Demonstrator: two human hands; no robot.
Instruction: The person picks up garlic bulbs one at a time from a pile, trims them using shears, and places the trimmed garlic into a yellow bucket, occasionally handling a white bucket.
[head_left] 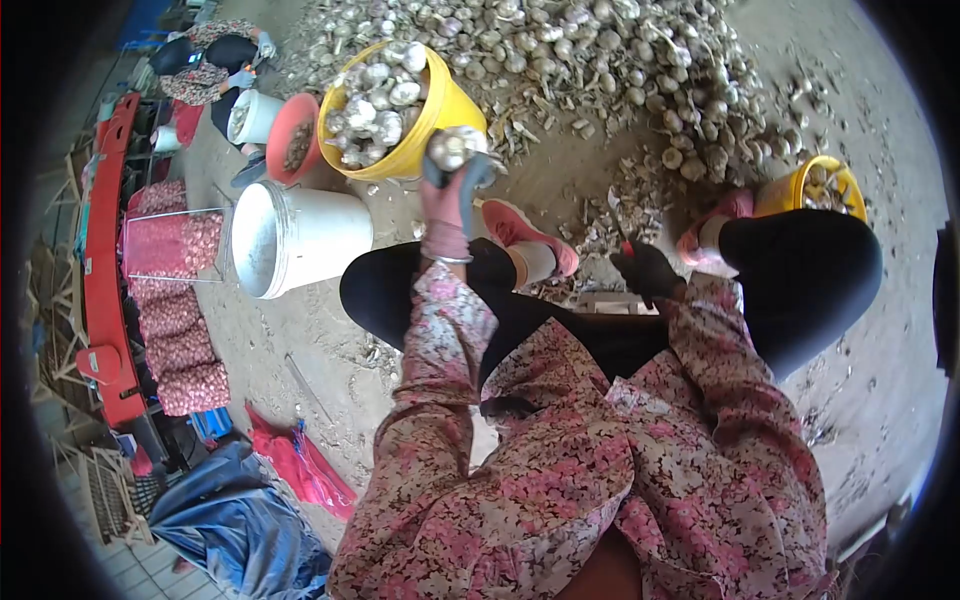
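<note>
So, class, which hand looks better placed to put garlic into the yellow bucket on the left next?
Probably the left hand: it holds garlic right by the yellow bucket. The right hand is farther away, holding a red-handled tool.

Whitish, rounded garlic [458, 146] was held in the gloved left hand [455, 195], overlapping the yellow bucket [447, 112] in view (contact could not be determined). A small tool [627, 247], partly red, protruded from the dark-gloved right hand [648, 273], its slender end pointing away from the body.
</note>
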